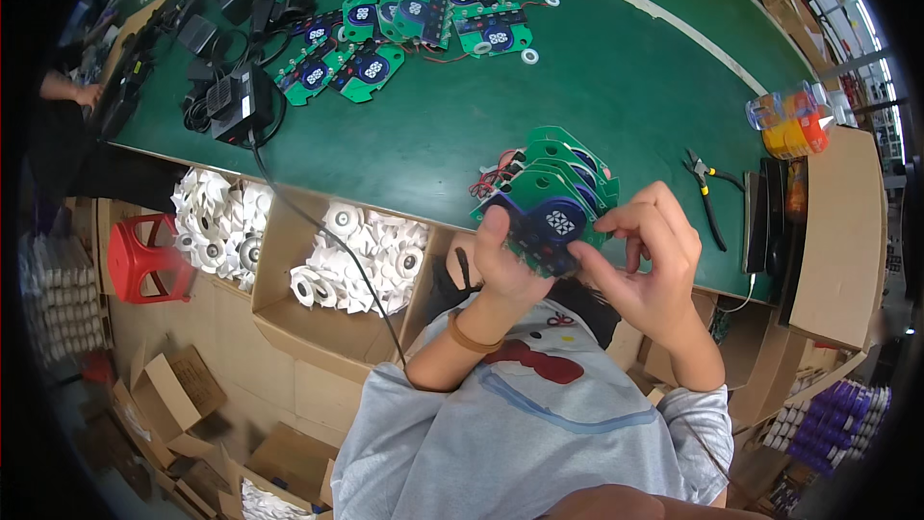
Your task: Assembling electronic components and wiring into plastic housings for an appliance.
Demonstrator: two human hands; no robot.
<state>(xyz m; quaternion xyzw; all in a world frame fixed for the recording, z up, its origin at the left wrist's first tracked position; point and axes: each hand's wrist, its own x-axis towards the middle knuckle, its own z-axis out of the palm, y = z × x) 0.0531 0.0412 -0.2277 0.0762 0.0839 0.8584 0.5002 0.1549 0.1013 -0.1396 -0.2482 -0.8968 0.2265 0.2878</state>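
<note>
Green table (616,87) spreads before you, more boards (404,34) lying far left. Your left hand (505,265) grips a fanned stack of green circuit boards (553,193) (thumb on top), while your right hand (654,265) pinches its near edge with curled fingers.

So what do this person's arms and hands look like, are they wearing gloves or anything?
No gloves: both the left hand and the right hand are bare. A thin tan band circles the left wrist. The forearms are uncovered; short light grey sleeves of a T-shirt reach only to about the elbows. No watch or rings that I can make out.
</note>
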